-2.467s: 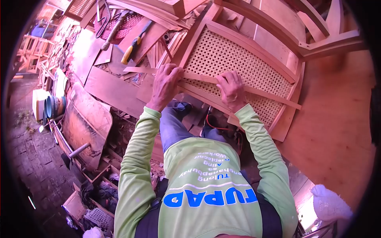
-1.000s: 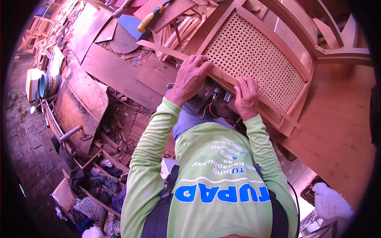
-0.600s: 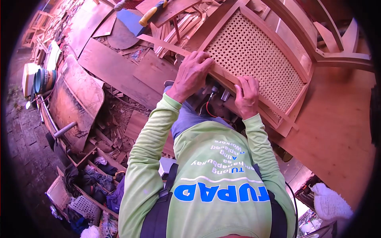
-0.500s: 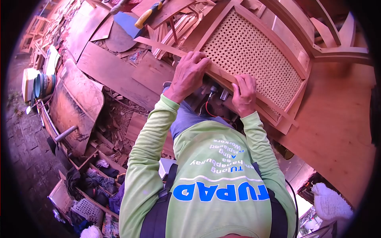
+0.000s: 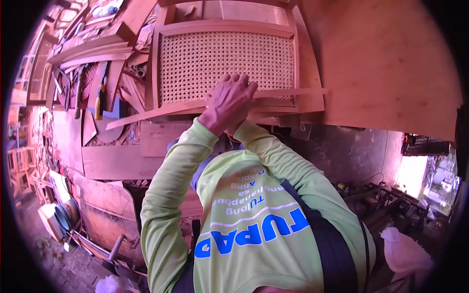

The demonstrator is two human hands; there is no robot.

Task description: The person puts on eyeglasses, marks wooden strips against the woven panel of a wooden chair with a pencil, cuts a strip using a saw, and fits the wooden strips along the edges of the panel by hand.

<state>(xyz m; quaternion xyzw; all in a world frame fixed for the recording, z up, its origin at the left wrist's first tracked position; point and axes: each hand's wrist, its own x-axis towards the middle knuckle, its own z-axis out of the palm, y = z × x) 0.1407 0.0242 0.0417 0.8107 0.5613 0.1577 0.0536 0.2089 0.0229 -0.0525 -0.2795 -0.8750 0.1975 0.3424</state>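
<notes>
A long thin wooden strip (image 5: 290,92) lies slantwise across the lower rail of a wooden frame (image 5: 227,27) with a woven cane panel (image 5: 195,61). My left hand (image 5: 228,101) is closed over the middle of the strip, at the panel's lower edge, knuckles up. The strip sticks out past both sides of the frame. My right hand (image 5: 235,128) is almost wholly hidden beneath my left hand and wrist; its fingers cannot be made out.
A brown board (image 5: 381,63) spans the right. Yellow-handled tool (image 5: 98,105), a hammer (image 5: 78,93) and wood offcuts (image 5: 97,51) lie at upper left. A bucket (image 5: 67,215) stands at lower left, near a leaning stained panel (image 5: 107,205). A white cloth bundle (image 5: 405,251) is at lower right.
The view has turned, so the cane panel now sits level and further left. My right hand has moved left, under my left hand, off the right part of the strip.
</notes>
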